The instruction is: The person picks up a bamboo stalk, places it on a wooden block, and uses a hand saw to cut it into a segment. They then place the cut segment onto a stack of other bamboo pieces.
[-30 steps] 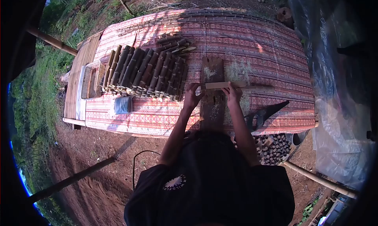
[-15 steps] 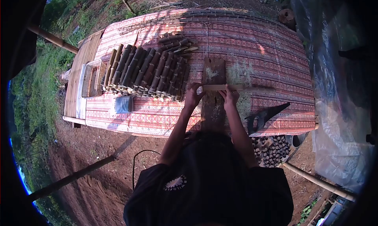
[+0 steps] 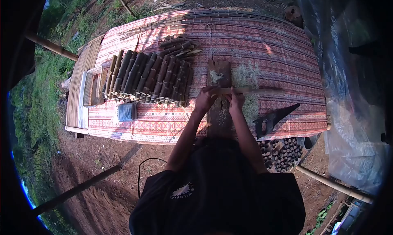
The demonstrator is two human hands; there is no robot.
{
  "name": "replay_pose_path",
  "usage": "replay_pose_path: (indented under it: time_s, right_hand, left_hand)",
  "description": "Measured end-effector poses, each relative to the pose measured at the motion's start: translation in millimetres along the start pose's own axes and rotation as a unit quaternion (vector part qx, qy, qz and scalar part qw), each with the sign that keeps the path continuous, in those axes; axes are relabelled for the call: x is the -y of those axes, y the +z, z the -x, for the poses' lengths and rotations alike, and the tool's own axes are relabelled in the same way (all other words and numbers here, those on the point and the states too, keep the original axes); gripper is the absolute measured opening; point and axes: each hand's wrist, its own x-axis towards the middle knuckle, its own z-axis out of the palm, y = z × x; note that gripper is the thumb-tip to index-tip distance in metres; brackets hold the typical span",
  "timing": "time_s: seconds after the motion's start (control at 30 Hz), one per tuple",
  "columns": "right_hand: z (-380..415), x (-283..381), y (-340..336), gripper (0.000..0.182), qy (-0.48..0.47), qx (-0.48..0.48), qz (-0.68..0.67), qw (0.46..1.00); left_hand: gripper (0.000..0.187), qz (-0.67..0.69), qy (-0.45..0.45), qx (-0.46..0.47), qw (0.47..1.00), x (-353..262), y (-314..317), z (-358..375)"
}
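A long, narrow, pale stick (image 3: 260,90) lies crosswise above a dark wooden board (image 3: 218,73), its right part reaching past the board. My left hand (image 3: 206,98) is closed round the stick's left end. Just to the right, my right hand (image 3: 236,100) pinches the same stick from the near side, with the fingers close to my left hand. Whether the stick touches the board is hard to make out. A big pile of cut stem pieces (image 3: 151,77) lies to the left of my hands. To the right lies a dark handsaw (image 3: 276,119).
A patterned red cloth (image 3: 286,71) covers the table. Pale shavings (image 3: 246,77) lie right of the board. Left are a wire basket (image 3: 93,87) and a bluish packet (image 3: 127,111). Long stems (image 3: 229,14) line the far edge. Dark cut pieces (image 3: 282,155) lie below the table.
Both hands have moved a little closer together on the stick. My left hand now covers more of its left end. The whole view has shifted slightly.
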Motion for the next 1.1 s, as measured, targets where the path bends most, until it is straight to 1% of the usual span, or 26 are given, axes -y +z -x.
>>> replay_pose_path:
  time_s: [0.03, 0.1, 0.17, 0.2, 0.27, 0.3, 0.37, 0.4, 0.43, 0.47, 0.5, 0.53, 0.57, 0.6, 0.63, 0.7, 0.73, 0.8, 0.87, 0.9, 0.97, 1.0, 1.07, 1.1]
  right_hand:
    - [0.7, 0.1, 1.5, 0.033, 0.004, -0.009, 0.003, 1.0]
    - [-0.1, 2.2, 0.0, 0.033, 0.004, -0.024, 0.004, 1.0]
    - [-3.5, 5.8, -4.7, 0.033, 0.045, 0.008, 0.005, 0.999]
    - [-7.6, 8.8, -9.4, 0.033, 0.042, 0.003, 0.003, 0.999]
    - [-16.8, 17.3, -21.1, 0.033, 0.1, 0.016, -0.054, 0.993]
    - [-18.5, 22.2, -31.0, 0.033, 0.099, 0.012, -0.055, 0.993]
    - [-20.8, 31.2, -50.2, 0.032, 0.006, -0.048, 0.009, 0.999]
    - [-20.3, 37.2, -52.8, 0.034, -0.009, -0.131, 0.026, 0.991]
    - [-20.0, 40.1, -60.0, 0.034, -0.011, -0.134, 0.024, 0.991]
    - [-16.0, 45.5, -70.0, 0.037, -0.168, -0.106, 0.221, 0.955]
    - [-11.5, 48.4, -76.7, 0.041, -0.313, -0.074, 0.405, 0.856]
    - [-7.2, 47.4, -79.3, 0.041, -0.312, -0.079, 0.402, 0.857]
    - [-3.1, 45.2, -80.3, 0.047, -0.398, 0.004, 0.502, 0.768]
    - [2.4, 43.6, -78.7, 0.054, -0.469, 0.086, 0.586, 0.654]
    - [9.4, 39.1, -75.3, 0.054, -0.469, 0.078, 0.584, 0.658]
    - [20.2, 28.7, -69.4, 0.057, -0.447, 0.129, 0.59, 0.659]
    - [20.9, 27.8, -69.5, 0.06, -0.441, 0.126, 0.614, 0.642]
    - [18.4, 25.2, -68.1, 0.061, -0.444, 0.123, 0.601, 0.654]
    - [16.8, 22.4, -69.7, 0.061, -0.446, 0.118, 0.588, 0.665]
    - [14.8, 23.5, -69.5, 0.061, -0.444, 0.123, 0.587, 0.665]
    - [14.9, 23.8, -71.1, 0.062, -0.442, 0.125, 0.587, 0.667]
    - [16.6, 24.3, -71.3, 0.062, -0.438, 0.128, 0.586, 0.669]
    - [17.4, 27.1, -70.7, 0.061, -0.436, 0.127, 0.586, 0.671]
    - [18.3, 28.7, -70.8, 0.062, -0.425, 0.132, 0.592, 0.672]
  left_hand:
    - [0.032, -0.004, 0.018, 0.021, 1.0, -4.3, -0.5, -2.9]
    - [0.031, -0.008, 0.013, 0.035, 0.999, -8.5, -3.0, -5.8]
    - [0.03, -0.012, 0.009, 0.049, 0.999, -9.9, -4.1, -6.5]
    - [0.031, -0.019, 0.004, 0.051, 0.999, -10.3, -4.2, -5.1]
    - [0.032, -0.023, -0.004, 0.05, 0.998, -10.2, -3.8, -4.8]
    - [0.032, -0.021, -0.002, 0.053, 0.998, -7.1, -2.5, -4.4]
    - [0.037, -0.035, 0.038, 0.05, 0.997, -0.6, 0.1, -4.4]
    - [0.037, -0.033, 0.041, 0.051, 0.997, -1.0, -0.7, -5.1]
    - [0.037, -0.037, 0.033, 0.06, 0.997, -1.6, -1.6, -5.4]
    - [0.036, -0.04, 0.027, 0.069, 0.996, -2.7, -2.2, -6.0]
    - [0.036, -0.039, 0.032, 0.072, 0.996, -3.7, -2.1, -6.8]
    - [0.033, -0.038, 0.017, 0.074, 0.996, -4.9, -2.2, -6.5]
    - [0.03, -0.037, 0.003, 0.077, 0.996, -6.0, -2.7, -6.5]
    - [0.03, -0.038, 0.01, 0.082, 0.996, -3.5, -1.7, -6.5]
    - [0.03, -0.044, 0.011, 0.082, 0.996, 0.2, 0.1, -6.1]
    - [0.029, -0.052, 0.019, 0.087, 0.995, 3.3, 0.5, -6.4]
    - [0.029, -0.047, 0.012, 0.092, 0.995, 2.7, -0.6, -7.8]
    - [0.028, -0.043, 0.01, 0.104, 0.994, 2.6, -2.1, -10.8]
    - [0.028, -0.049, -0.011, 0.125, 0.991, 2.3, -2.1, -14.8]
    - [0.028, -0.05, -0.005, 0.13, 0.99, 0.2, -0.9, -19.0]
    - [0.027, -0.063, 0.044, 0.15, 0.986, -5.0, 2.6, -23.8]
    - [0.027, -0.064, 0.047, 0.152, 0.985, -7.7, 7.1, -27.2]
    - [0.027, -0.129, 0.084, 0.164, 0.974, -15.5, 21.7, -37.6]
    - [0.027, -0.129, 0.088, 0.165, 0.974, -17.6, 29.8, -40.1]
